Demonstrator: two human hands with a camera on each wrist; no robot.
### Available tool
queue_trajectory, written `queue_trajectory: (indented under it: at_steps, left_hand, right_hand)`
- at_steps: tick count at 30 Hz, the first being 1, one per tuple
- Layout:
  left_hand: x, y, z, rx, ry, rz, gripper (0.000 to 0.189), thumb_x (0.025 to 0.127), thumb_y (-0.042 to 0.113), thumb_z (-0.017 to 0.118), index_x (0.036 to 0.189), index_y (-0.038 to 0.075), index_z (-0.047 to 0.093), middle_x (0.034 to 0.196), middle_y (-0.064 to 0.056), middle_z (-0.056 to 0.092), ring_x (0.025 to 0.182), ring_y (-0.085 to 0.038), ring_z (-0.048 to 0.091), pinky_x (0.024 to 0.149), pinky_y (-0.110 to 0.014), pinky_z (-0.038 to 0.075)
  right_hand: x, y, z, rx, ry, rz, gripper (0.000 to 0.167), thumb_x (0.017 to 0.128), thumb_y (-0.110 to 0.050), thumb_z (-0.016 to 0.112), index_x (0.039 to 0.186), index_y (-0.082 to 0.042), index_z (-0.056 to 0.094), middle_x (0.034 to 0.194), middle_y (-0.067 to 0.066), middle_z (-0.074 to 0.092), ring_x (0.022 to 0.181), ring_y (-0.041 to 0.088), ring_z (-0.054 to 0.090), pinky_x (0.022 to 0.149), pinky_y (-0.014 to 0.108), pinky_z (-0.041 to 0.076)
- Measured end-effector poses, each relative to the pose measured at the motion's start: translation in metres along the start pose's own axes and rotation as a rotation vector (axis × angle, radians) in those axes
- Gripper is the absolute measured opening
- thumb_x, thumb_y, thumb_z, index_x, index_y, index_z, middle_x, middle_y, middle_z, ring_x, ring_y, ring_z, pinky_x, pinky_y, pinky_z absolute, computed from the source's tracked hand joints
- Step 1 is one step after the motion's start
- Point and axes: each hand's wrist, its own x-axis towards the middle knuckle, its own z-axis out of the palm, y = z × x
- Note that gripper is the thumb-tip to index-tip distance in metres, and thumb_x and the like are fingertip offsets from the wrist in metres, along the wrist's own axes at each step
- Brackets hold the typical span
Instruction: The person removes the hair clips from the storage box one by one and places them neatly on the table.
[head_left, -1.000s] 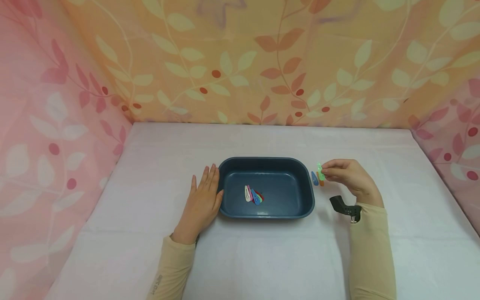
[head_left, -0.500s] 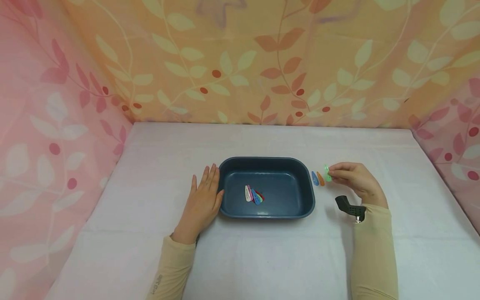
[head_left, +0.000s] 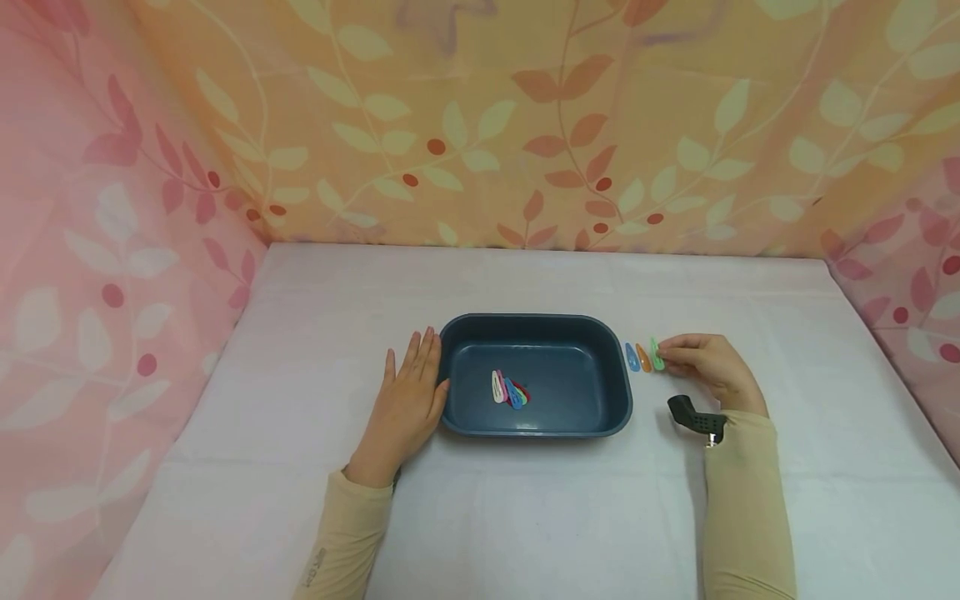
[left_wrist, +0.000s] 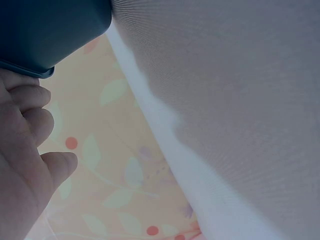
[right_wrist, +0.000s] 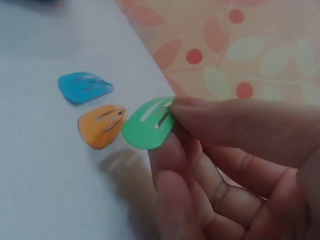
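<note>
My right hand (head_left: pixel 708 367) pinches a green hair clip (right_wrist: pixel 149 124) between thumb and fingers, close over the cloth. Beside it on the table lie an orange hair clip (right_wrist: pixel 102 126) and a blue hair clip (right_wrist: pixel 84 88), the three side by side to the right of a dark blue basin (head_left: pixel 577 375). With fingers straight, my left hand (head_left: pixel 405 404) rests against the basin's left side; the left wrist view shows its fingertips at the rim. Inside the basin, a small overlapping bunch of hair clips (head_left: pixel 515 393) in white, pink, blue, green and red lies left of the middle.
A white cloth (head_left: pixel 525 517) covers the table. Behind it hangs an orange leaf-patterned curtain (head_left: pixel 480 125), with pink patterned curtains at both sides. A black camera mount (head_left: pixel 693 417) sticks out from the right wrist.
My right hand has moved the green hair clip rightward, off the orange one, and then lowered it beside that clip. The left hand and the basin stay in place.
</note>
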Motion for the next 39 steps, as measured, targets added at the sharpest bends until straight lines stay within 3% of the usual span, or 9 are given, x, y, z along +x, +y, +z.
queue_trajectory:
  at_steps: [2, 7, 17, 27, 33, 39]
  left_hand:
    - [0.000, 0.000, 0.000, -0.003, 0.002, 0.000, 0.061, 0.098, 0.025, 0.046, 0.147, -0.004, 0.025, 0.154, -0.014, 0.017, 0.143, -0.027, 0.010, 0.111, -0.056, 0.006]
    - [0.001, 0.000, 0.001, 0.002, 0.005, -0.002, 0.061, 0.097, 0.026, 0.047, 0.147, -0.004, 0.025, 0.154, -0.014, 0.018, 0.143, -0.028, 0.011, 0.110, -0.057, 0.008]
    - [0.000, 0.001, -0.001, -0.001, 0.006, -0.001, 0.060, 0.098, 0.025, 0.047, 0.146, -0.004, 0.026, 0.154, -0.014, 0.018, 0.143, -0.028, 0.012, 0.111, -0.056, 0.008]
    - [0.000, 0.000, 0.000, 0.010, 0.013, 0.004, 0.061, 0.098, 0.026, 0.046, 0.146, -0.004, 0.027, 0.154, -0.015, 0.019, 0.143, -0.029, 0.013, 0.110, -0.058, 0.010]
    - [0.000, 0.001, 0.000, 0.012, 0.005, -0.001, 0.060, 0.098, 0.026, 0.047, 0.146, -0.004, 0.026, 0.154, -0.014, 0.018, 0.143, -0.028, 0.011, 0.110, -0.057, 0.009]
    - [0.000, 0.001, -0.001, 0.005, 0.001, -0.004, 0.061, 0.098, 0.026, 0.047, 0.146, -0.004, 0.025, 0.154, -0.014, 0.018, 0.143, -0.027, 0.010, 0.111, -0.056, 0.007]
  right_hand:
    - [0.001, 0.001, 0.002, -0.045, 0.024, -0.003, 0.006, 0.086, -0.008, 0.068, 0.088, -0.008, 0.074, 0.078, -0.010, 0.066, 0.071, 0.003, 0.059, 0.068, 0.019, 0.052]
    - [0.003, 0.002, 0.005, -0.219, 0.086, -0.004, 0.032, 0.086, -0.010, 0.067, 0.106, 0.015, 0.063, 0.080, -0.008, 0.065, 0.072, 0.001, 0.057, 0.066, 0.018, 0.051]
    - [0.007, 0.001, 0.012, -0.412, 0.180, -0.026, 0.031, 0.087, -0.012, 0.066, 0.105, 0.014, 0.065, 0.088, 0.006, 0.068, 0.068, 0.001, 0.055, 0.062, 0.016, 0.049]
    - [0.004, -0.002, 0.012, -0.432, 0.176, -0.005, 0.032, 0.088, -0.015, 0.065, 0.106, 0.012, 0.065, 0.092, 0.010, 0.068, 0.072, 0.006, 0.057, 0.063, 0.017, 0.048]
    - [0.001, 0.000, 0.008, -0.390, 0.156, -0.005, 0.036, 0.088, -0.017, 0.066, 0.110, 0.011, 0.064, 0.099, 0.012, 0.067, 0.077, 0.006, 0.057, 0.067, 0.016, 0.050]
    - [0.001, 0.005, 0.000, -0.306, 0.150, 0.008, 0.033, 0.088, -0.012, 0.065, 0.110, 0.013, 0.062, 0.089, 0.002, 0.068, 0.074, 0.000, 0.061, 0.067, 0.017, 0.051]
